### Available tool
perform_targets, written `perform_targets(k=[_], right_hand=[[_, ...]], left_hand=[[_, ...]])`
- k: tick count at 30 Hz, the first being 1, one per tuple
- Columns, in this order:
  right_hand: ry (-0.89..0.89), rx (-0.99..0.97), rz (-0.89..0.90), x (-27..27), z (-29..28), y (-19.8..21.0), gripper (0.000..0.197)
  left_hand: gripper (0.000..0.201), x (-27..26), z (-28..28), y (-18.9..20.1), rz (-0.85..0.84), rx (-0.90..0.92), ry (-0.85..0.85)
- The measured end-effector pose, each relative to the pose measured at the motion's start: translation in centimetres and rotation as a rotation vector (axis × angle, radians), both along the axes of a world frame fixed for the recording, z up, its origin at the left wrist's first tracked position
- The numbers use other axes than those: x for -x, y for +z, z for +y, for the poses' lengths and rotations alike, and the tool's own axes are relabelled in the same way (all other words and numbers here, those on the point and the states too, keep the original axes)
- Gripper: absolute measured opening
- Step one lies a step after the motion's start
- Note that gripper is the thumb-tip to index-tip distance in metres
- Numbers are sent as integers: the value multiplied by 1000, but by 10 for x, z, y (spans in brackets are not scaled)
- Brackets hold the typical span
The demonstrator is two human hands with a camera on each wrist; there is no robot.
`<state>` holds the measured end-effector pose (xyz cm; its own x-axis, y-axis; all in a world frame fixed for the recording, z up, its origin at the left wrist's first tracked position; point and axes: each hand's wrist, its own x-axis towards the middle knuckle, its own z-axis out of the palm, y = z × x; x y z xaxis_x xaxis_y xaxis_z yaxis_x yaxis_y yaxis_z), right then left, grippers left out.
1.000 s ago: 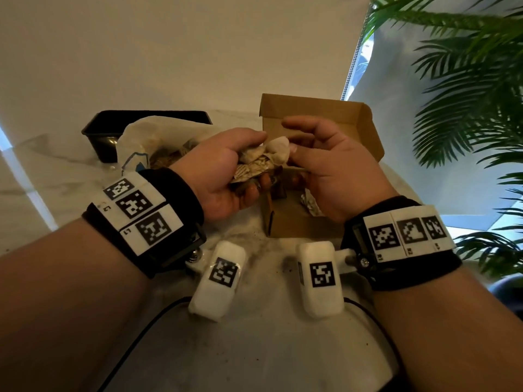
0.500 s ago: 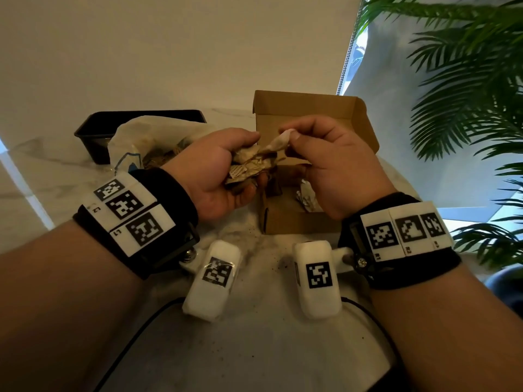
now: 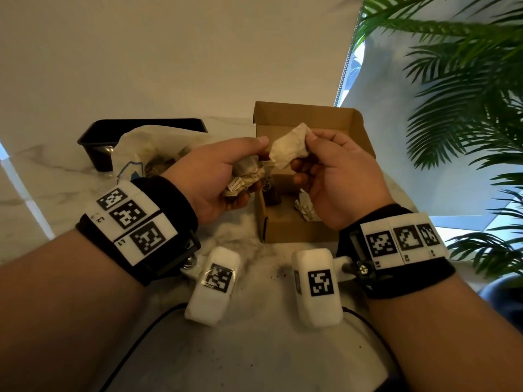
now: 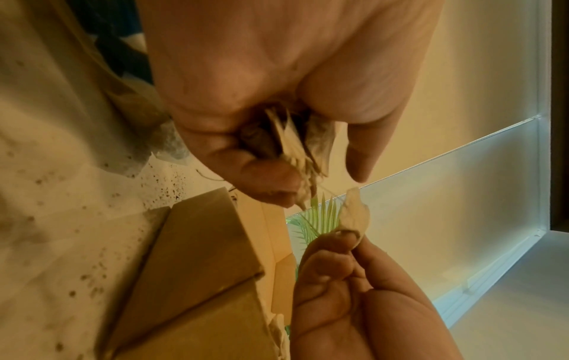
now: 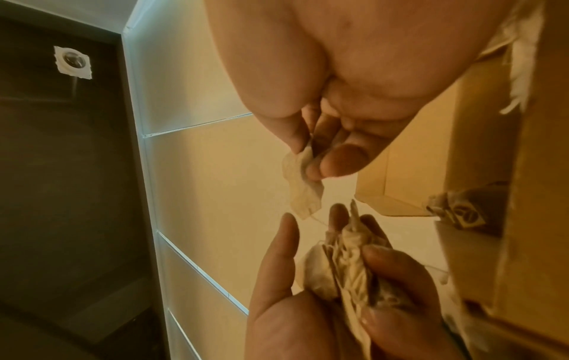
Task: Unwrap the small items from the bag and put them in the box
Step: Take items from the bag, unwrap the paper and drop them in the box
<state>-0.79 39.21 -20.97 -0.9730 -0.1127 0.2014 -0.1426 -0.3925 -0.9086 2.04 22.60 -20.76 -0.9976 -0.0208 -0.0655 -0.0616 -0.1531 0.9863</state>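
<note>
Above the box [image 3: 297, 230], left hand [image 3: 218, 179] clutched the wrapped bundle [image 3: 246, 179]; at its 2 o'clock, right hand [image 3: 336, 176] pinched a paper scrap [image 3: 288, 149].

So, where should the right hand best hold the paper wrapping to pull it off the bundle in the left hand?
Probably the loose pale flap, which already stands free above the bundle that the left hand grips. The right hand pinches its upper right corner, coming from the box side, so a pull goes up and away from the left hand.
</note>
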Motion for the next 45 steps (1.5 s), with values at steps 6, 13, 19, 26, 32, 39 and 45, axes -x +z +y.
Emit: perform_targets(k=[6,13,19,26,32,39,45], right_hand=[[16,47,-52,0,-2,0,16],[-29,-268,52,-1,6,-2,26],[80,-362,134,0,0,-6,25],[16,-103,-32,5,4,-5,22],[3,-55,-73,2,4,-2,25],[-93,58,-109,4,4,-1,13],[-138,217,-161,2,6,4,9]], left_hand=[[25,-2,4,0,66,141,-34],[19,-2,3,2,17,25,5],[23,-3,7,2,10,-16,-58],[26,1,2,3,-11,-30,3],[19,2,-1,1,-33,23,40],[14,1,0,-1,12,93,4],[16,3,-2,-2,-22,78,-5]])
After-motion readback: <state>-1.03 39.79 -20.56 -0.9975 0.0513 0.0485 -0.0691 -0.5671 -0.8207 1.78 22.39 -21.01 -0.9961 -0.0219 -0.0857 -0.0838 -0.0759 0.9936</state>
